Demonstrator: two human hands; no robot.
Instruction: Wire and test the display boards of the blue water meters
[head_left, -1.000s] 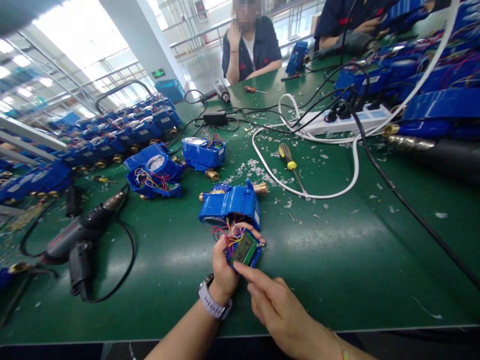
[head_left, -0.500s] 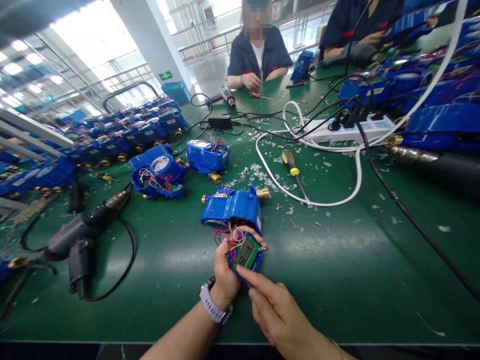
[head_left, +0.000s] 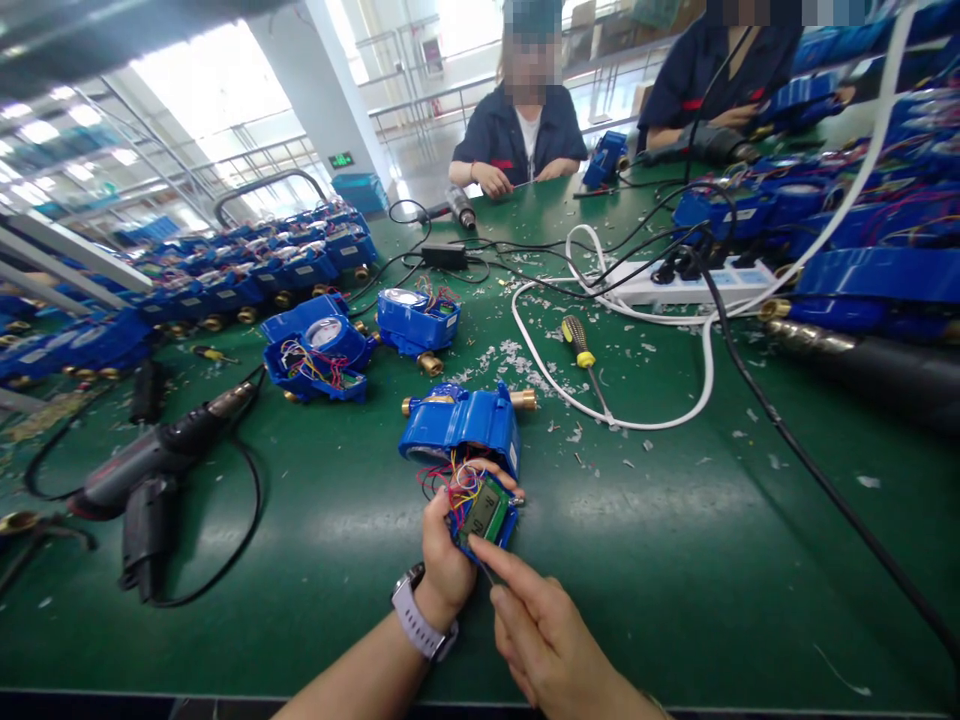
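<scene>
Blue water-meter housing [head_left: 457,425] — wires [head_left: 457,485] spilling out

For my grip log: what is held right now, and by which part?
The left hand cradles the wired display module from underneath, fingertips curling over its far edge. The right hand appears empty, its forefinger reaching toward the module.

L forearm [head_left: 349,680] in from bottom edge, angled up-right to L hand [head_left: 444,560]; hand cupped, L fingers [head_left: 499,472] curled round at top. R hand [head_left: 544,645] low, just right of L. R index [head_left: 510,572] extended up-left, tip just beside L hand; other fingers loosely bent, approx.
</scene>
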